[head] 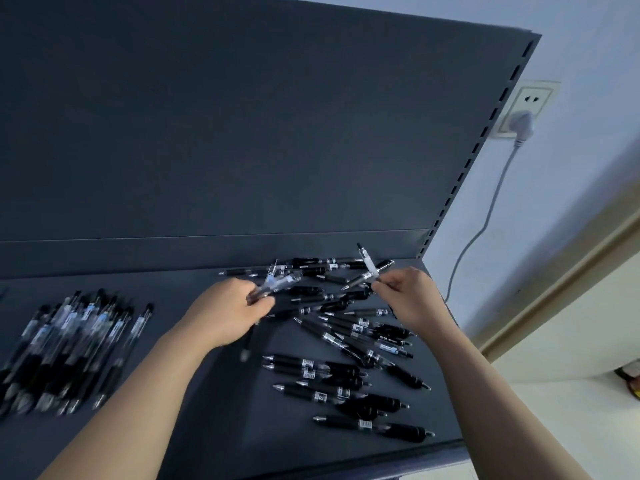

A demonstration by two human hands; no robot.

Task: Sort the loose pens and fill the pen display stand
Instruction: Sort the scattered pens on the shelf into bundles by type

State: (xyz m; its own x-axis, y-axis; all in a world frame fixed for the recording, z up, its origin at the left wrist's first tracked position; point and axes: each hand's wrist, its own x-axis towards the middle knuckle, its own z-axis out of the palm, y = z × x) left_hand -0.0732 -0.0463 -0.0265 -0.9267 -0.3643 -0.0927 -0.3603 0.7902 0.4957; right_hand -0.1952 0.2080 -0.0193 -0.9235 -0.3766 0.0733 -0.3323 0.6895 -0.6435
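You have two hands in view, the left hand [227, 315] and the right hand [408, 297], two groups of pens, the tidy pile [69, 351] and the loose heap [349, 348], and one wall socket [526, 109].

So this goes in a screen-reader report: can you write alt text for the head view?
Two bare hands sort pens on a dark shelf: the left hand holds a clear-barrelled pen, the right hand pinches a white pen. Loose black pens lie scattered between them, and a sorted pile lies at left.
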